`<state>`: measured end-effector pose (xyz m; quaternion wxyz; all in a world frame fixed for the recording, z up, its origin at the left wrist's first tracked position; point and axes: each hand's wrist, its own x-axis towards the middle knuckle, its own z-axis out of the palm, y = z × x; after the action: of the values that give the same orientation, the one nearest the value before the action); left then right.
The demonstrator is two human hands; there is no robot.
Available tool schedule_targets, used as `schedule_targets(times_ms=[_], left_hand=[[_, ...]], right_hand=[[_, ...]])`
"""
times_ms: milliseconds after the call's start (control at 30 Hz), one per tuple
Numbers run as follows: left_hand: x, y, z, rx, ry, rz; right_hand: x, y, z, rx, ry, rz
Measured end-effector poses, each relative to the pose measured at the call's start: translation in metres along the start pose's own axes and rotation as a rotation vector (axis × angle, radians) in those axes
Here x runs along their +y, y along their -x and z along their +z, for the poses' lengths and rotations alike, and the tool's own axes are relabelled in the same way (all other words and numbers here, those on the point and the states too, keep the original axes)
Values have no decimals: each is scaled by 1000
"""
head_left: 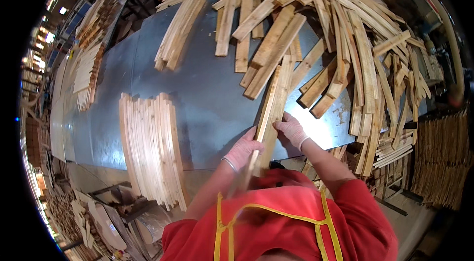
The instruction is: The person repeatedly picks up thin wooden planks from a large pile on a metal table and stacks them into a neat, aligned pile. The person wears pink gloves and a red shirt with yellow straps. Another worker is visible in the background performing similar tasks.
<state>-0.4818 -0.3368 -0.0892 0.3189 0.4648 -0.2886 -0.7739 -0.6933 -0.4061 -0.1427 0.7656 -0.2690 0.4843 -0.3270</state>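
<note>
Two long wooden slats (pixel 277 103) lie side by side between my hands, running from near my apron up toward the loose pile. My left hand (pixel 242 150), in a pale pink glove, is closed around their left side near the close end. From the right, my right hand (pixel 293 131), gloved the same way, grips the slats a little farther up. The near end of the slats is blurred in front of my red apron. Their far end meets the loose wooden pieces (pixel 274 54) on the metal table (pixel 210 113).
A neat row of pale slats (pixel 150 147) overhangs the table's front edge at left. A smaller bundle of slats (pixel 181 29) lies behind it. Crisscrossed slats (pixel 355 39) heap up at the right. Stacked wood (pixel 439 157) stands beyond the table at far right.
</note>
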Motion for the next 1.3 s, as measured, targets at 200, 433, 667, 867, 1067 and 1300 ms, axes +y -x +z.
schedule_targets(times_ms=[200, 433, 667, 867, 1067, 1300], left_hand=[[18, 124, -39, 98, 95, -21], [-50, 123, -92, 772, -1442, -65], [-58, 161, -124, 915, -1415, -16], [-55, 171, -161, 1233, -1801, -60], [27, 50, -93, 888, -1664, 171], [89, -133, -22, 648, -1723, 274]], right_hand=[[46, 63, 107, 24, 94, 126], [82, 59, 187, -353, 887, 96], [35, 41, 131, -190, 492, 122], [-69, -21, -22, 246, 504, -306], [-240, -63, -122, 1080, 1510, -526], [-293, -101, -146, 1018, 1586, -106]])
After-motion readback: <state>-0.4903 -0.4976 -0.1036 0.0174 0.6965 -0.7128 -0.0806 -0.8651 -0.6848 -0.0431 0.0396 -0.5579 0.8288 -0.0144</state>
